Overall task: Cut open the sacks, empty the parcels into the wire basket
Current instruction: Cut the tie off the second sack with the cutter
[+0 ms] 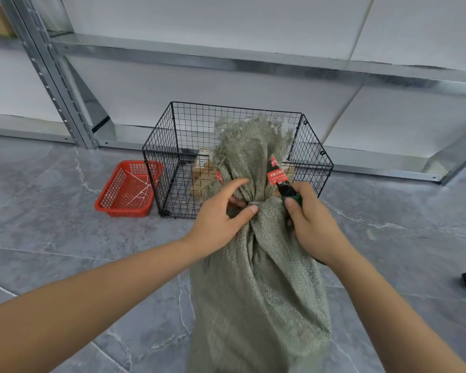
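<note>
Grey floor tiles [65,238] are bearing the sack [258,305]; the left hand [221,216] is pinching its tied neck, the right hand [312,227] is gripping a green-handled cutter [287,191].

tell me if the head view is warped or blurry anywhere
Head view: wide-angle warp, so the shelf rail slants; light soft and even; sack and wire basket sharp; print on the cutter in the right hand too blurred to read.

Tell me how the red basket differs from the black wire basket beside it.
The red basket is low and shallow; the wire basket is taller and larger. The red basket holds thin white strips; the wire basket holds cardboard boxes. Both are open-topped and stand on the floor.
</note>
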### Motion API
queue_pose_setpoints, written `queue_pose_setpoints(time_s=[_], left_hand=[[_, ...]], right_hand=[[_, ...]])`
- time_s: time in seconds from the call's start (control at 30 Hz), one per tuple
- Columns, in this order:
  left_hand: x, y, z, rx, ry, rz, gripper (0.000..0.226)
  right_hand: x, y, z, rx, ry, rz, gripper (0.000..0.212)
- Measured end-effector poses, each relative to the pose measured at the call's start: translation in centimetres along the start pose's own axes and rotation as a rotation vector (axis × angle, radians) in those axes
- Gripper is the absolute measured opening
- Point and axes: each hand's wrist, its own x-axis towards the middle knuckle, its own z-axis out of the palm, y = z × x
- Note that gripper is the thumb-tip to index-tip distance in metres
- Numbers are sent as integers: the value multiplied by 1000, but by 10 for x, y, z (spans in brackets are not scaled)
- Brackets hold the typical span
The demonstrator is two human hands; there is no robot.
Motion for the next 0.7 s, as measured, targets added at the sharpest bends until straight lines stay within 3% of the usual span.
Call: queue_pose_setpoints(time_s=[0.1, 0.17, 0.43, 0.7], left_hand=[[3, 1, -4, 37, -104, 19, 29], [6, 3, -5, -77, -208, -9, 17], [21, 11, 2, -443, -425, -179, 28], [25, 26, 17, -234, -493, -87, 48]], right_hand=[[-1, 3, -3, 49, 6, 9, 15], [-2, 3, -4, 90, 11, 4, 10], [-10, 4, -6, 234, 23, 17, 11], [-18, 11, -13, 300, 67, 54, 10]])
